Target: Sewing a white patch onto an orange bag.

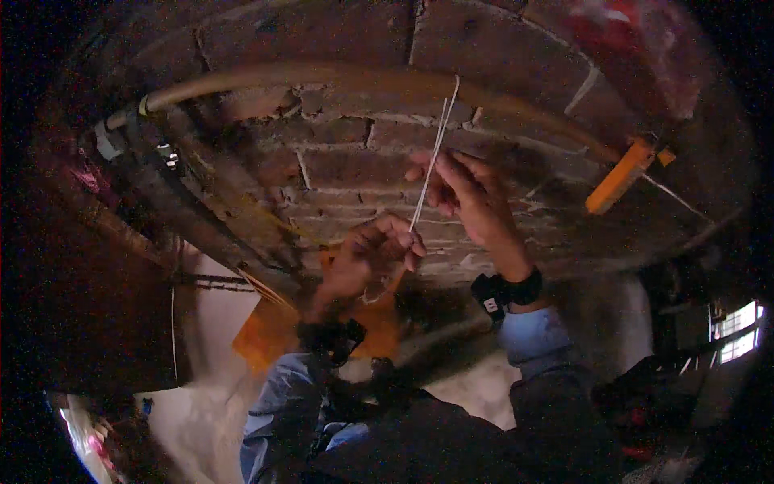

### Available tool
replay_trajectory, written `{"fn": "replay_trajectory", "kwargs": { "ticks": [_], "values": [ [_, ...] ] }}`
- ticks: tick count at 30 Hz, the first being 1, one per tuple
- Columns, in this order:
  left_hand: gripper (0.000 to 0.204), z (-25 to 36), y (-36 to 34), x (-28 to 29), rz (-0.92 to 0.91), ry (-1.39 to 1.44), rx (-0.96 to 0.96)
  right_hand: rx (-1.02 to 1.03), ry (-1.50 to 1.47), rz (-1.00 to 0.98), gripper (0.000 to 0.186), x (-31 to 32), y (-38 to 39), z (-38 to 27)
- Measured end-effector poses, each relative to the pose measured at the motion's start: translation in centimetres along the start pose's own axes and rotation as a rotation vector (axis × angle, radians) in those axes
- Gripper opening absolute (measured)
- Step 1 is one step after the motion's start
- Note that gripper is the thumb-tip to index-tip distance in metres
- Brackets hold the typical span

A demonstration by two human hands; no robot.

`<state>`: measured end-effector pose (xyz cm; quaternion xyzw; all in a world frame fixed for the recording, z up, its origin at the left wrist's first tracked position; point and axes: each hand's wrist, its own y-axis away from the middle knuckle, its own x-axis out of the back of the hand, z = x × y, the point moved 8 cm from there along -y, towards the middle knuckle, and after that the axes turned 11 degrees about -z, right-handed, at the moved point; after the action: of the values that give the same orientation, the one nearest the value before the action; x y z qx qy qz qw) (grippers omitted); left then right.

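A thin white string (443, 129) hangs doubled from a long wooden pole (322, 75) that runs across a brick wall. My left hand (375, 248) is closed on the string's lower part, with the fingers curled. Higher up, my right hand (476, 198) has its bent fingers round the string, which crosses at the fingertips. The exact grip of the right fingers is hard to make out in the dim light. Below the left hand a thin loose loop dangles, faint and blurred.
An orange block-shaped piece (619, 176) is at the pole's right end, with a thin cord running off it. Dark bars (181, 181) slope down at the left. An orange object (266, 331) lies below my left hand. A bright window (735, 331) shows far right.
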<state>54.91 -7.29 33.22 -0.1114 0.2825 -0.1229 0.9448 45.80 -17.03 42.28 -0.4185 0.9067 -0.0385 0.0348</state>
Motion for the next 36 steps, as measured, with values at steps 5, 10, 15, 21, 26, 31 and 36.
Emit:
{"fn": "replay_trajectory", "kwargs": {
  "ticks": [5, 10, 15, 21, 26, 31, 36],
  "values": [
    [0.011, -2.4, 0.4, 2.5, -0.013, 0.040, 0.065, 0.051, 0.103, -0.030, 0.028, 1.0, -1.7, 3.3],
    [0.016, -4.4, 3.0, 4.5, 0.038, -0.030, 0.195, 0.008, 0.157, 0.060, 0.027, 2.3, -2.4, 6.9],
    [0.020, -7.7, 7.2, 8.0, 0.023, 0.001, 0.330, 0.037, 0.405, 0.040, 0.028, 2.5, -3.1, 9.1],
    [0.021, -7.4, 9.8, 8.3, -0.094, 0.145, 0.097, 0.170, 0.626, 0.148, 0.030, 4.7, -3.5, 12.7],
    [0.020, -1.9, 12.5, 8.8, 0.145, 0.004, 0.095, 0.142, 0.738, 0.172, 0.030, 4.1, -4.3, 14.9],
    [0.019, 4.0, 13.5, 6.4, 0.313, -0.083, 0.129, 0.096, 0.707, 0.162, 0.029, 2.5, -1.8, 17.4],
    [0.018, 6.9, 12.4, 5.4, 0.408, -0.188, 0.170, 0.025, 0.718, 0.089, 0.020, 3.1, -1.8, 21.2]
  ]
}}
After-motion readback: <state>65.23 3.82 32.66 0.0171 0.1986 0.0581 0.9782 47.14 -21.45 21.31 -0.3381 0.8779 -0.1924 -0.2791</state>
